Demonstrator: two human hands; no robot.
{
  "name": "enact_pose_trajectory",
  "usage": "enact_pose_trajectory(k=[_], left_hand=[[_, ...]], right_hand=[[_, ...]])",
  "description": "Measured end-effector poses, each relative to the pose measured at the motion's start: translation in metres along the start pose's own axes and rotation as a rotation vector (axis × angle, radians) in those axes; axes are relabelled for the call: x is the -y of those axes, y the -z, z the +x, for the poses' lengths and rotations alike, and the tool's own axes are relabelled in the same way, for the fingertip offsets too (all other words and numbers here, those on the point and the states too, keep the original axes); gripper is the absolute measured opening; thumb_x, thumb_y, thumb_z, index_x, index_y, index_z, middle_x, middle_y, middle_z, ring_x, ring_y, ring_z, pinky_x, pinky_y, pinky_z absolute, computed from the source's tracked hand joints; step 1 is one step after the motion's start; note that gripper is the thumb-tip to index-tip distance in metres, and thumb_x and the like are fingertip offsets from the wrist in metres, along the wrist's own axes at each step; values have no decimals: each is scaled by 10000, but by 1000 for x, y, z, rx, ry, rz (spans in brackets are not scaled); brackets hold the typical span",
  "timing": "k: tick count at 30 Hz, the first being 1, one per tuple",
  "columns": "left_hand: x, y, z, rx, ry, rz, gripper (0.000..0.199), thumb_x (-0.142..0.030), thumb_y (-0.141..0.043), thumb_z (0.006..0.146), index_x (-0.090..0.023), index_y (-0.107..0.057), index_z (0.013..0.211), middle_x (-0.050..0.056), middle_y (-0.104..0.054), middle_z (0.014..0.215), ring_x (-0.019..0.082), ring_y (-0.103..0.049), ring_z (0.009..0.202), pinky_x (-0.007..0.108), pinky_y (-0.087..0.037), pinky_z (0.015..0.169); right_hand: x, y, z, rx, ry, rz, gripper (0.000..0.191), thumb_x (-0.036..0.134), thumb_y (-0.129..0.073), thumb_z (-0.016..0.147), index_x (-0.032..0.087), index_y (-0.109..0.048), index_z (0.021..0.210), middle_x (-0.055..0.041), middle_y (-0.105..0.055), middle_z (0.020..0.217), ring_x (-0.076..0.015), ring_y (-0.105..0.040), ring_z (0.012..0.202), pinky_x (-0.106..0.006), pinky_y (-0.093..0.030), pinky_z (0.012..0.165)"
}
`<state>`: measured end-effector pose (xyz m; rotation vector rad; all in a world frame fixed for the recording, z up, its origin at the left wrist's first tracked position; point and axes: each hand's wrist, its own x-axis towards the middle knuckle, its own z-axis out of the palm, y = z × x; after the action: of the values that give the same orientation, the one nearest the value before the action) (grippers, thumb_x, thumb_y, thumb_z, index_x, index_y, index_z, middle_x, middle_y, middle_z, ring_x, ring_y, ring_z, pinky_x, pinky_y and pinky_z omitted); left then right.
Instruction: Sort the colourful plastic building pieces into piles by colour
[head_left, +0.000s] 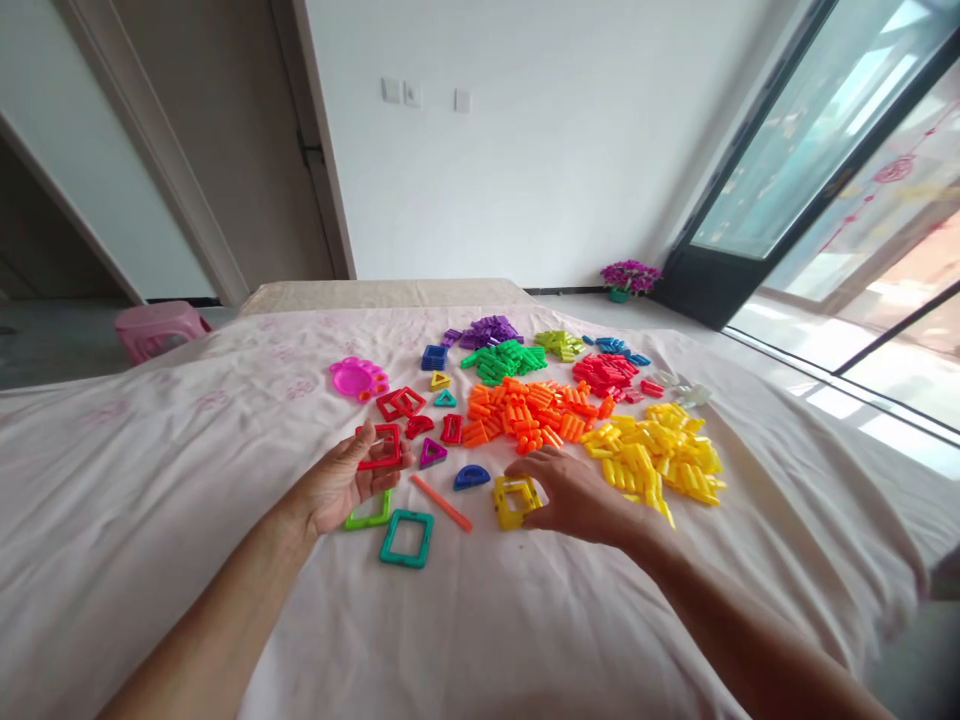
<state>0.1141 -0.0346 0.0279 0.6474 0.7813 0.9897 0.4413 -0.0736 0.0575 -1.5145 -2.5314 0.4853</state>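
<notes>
Indoors | rumpled cloth (480, 630) | wall (540, 180) | left grip (341, 492) pinches red frame (397, 440) | right grip (574, 497), yellow frame (502, 503)

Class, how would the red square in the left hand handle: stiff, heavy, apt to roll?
The red square is probably stiff: its sides look straight in the left hand. Its open middle suggests lightness. Its corners make rolling unlikely.

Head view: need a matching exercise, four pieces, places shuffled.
Pieces
1. Red plastic square frame
2. Yellow plastic square frame
3. Teal plastic square frame
4. Dark blue plastic half-round

Places
A. On the pale cloth, nearest the wearer
B. Between right hand thumb and fingers
C. Just beyond the orange plastic stick
D. Held in left hand

Pairs: 1-D, 2-B, 3-A, 4-C
</notes>
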Motion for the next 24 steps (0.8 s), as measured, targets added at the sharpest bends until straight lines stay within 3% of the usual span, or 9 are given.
enact_pose_trajectory(k=[4, 9, 13, 20, 24], left_hand=[[2, -2, 0, 11, -2, -35, 438, -397, -701, 787, -110, -628, 1110, 162, -713, 980, 244, -714, 863, 295, -603, 661], [0, -7, -4, 33, -8, -37, 518, -479, -670, 784, -107, -617, 1141, 159, -702, 992, 242, -709, 856, 285, -595, 637], [1, -13, -7, 109, -23, -17, 601, -543, -673, 749, -121, -608, 1171, 148, -691, 1006, 248, -701, 871, 294, -587, 668], [12, -25, -14, 252, -18, 53, 577, -501, -661, 788, -178, -554, 1253, 152, -683, 1060, 270, -690, 931, 368, -557, 791], [18, -25, -12, 283, -45, 79, 569, -490, -649, 807, -188, -533, 1275, 153, -677, 1089, 275, -676, 980, 364, -544, 800]], right_hand=[[-1, -12, -2, -2, 8, 2, 475, 297, -780, 669, 242, -668, 1127, -73, -679, 1079, -260, -593, 1038, -368, -465, 880], [7, -6, 4, -56, 22, 75, 444, 288, -756, 712, 250, -661, 1145, -73, -663, 1145, -260, -593, 1071, -384, -464, 908], [35, -1, 20, -194, 66, 244, 281, 285, -667, 826, 269, -667, 1107, -51, -672, 1129, -224, -616, 1046, -365, -480, 901], [90, -19, 51, -395, 307, 225, 658, 360, -763, 757, 284, -506, 1358, -97, -583, 1275, -283, -540, 1163, -454, -451, 966], [102, -24, 59, -400, 324, 131, 545, 331, -686, 840, 294, -495, 1350, -85, -583, 1238, -265, -525, 1145, -452, -449, 961]])
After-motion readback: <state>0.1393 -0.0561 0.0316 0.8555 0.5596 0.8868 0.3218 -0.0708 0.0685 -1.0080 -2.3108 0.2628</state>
